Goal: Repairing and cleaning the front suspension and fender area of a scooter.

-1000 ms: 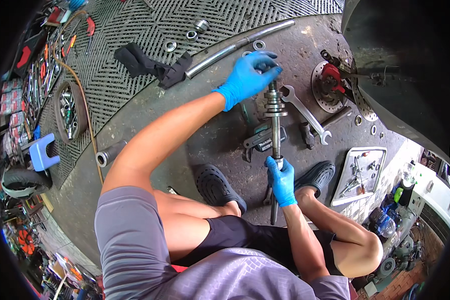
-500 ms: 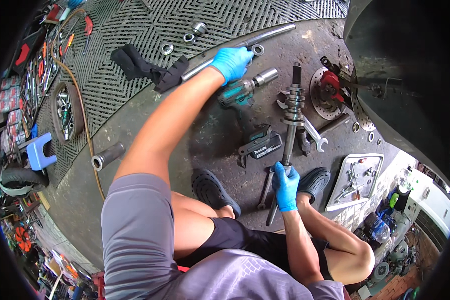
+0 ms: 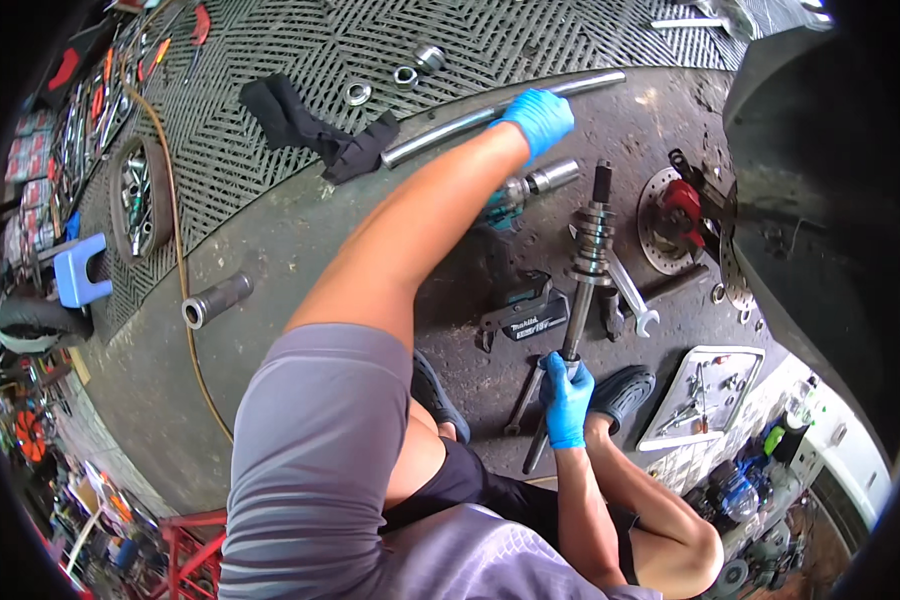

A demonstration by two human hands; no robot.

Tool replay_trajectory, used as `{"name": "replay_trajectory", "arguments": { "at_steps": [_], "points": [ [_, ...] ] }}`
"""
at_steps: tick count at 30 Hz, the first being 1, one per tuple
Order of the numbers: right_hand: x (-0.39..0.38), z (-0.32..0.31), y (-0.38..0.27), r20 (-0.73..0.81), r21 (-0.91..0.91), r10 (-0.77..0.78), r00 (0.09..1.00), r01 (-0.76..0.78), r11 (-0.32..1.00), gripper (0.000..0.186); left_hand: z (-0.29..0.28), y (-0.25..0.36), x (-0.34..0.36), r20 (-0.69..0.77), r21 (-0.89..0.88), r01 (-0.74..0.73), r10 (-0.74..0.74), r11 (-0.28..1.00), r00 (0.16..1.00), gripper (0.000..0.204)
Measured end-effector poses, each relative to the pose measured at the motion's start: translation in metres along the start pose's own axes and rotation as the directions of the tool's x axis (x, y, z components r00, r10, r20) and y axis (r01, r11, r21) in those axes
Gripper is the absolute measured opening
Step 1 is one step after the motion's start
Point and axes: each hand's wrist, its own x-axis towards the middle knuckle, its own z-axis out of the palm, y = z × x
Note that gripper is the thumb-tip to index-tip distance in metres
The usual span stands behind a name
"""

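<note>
Two dark shoes point(image 3: 625, 393) rest on the floor point(image 3: 310, 240). By the right shoe is the right hand point(image 3: 568, 400), in a blue glove. Its fingers are closed around one metal rod point(image 3: 577, 325). The rod leans, with its low end near the person and its dark tip pointing away. One stack of metal rings point(image 3: 594, 240) sits around its upper part, too tight to count. One thin metal tool point(image 3: 522, 405) lies beside the rod's low end.

A bit farther out are one power drill point(image 3: 530, 312), partly behind the left arm, and one silver wrench point(image 3: 631, 293), partly behind the rod. To the right is one tray point(image 3: 648, 440) with many small parts. To the left is one metal tube point(image 3: 220, 298).

Farther away, the left hand point(image 3: 540, 122) wears a blue glove too. Its fingers curl down, and I cannot tell how open they are or if they hold anything. It covers part of one long silver bar point(image 3: 450, 132).

Past the bar, on the mat point(image 3: 200, 185), are one black cloth point(image 3: 280, 120) and three shiny round metal pieces point(image 3: 358, 93).
</note>
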Motion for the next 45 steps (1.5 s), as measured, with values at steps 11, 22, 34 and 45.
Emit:
{"name": "replay_trajectory", "arguments": {
  "at_steps": [11, 22, 34, 45],
  "points": [
    [0.001, 0.004, -0.002, -0.001, -0.128, -0.048, 0.999, 0.048, 0.991, 0.016, -0.045, -0.053, -0.016, 0.354, -0.701, 0.149, 0.159, 0.698, 0.922, 0.028],
    [-0.005, 0.014, 0.001, 0.117, -0.227, -0.138, 0.983, 0.162, 0.960, 0.019, -0.134, -0.068, -0.059, 0.460, -0.888, 0.409, 0.419, 0.210, 0.783, 0.047],
    [-0.018, 0.013, 0.002, 0.179, -0.304, -0.130, 0.975, 0.180, 0.936, 0.017, -0.168, -0.048, -0.096, 0.725, -0.679, 0.475, 0.409, 0.560, 0.553, 0.045],
    [-0.023, 0.015, -0.015, 0.109, -0.317, -0.290, 0.951, 0.309, 0.897, 0.019, -0.240, -0.010, -0.112, 0.428, -0.901, 0.308, 0.520, 0.305, 0.739, 0.049]
  ]
}}
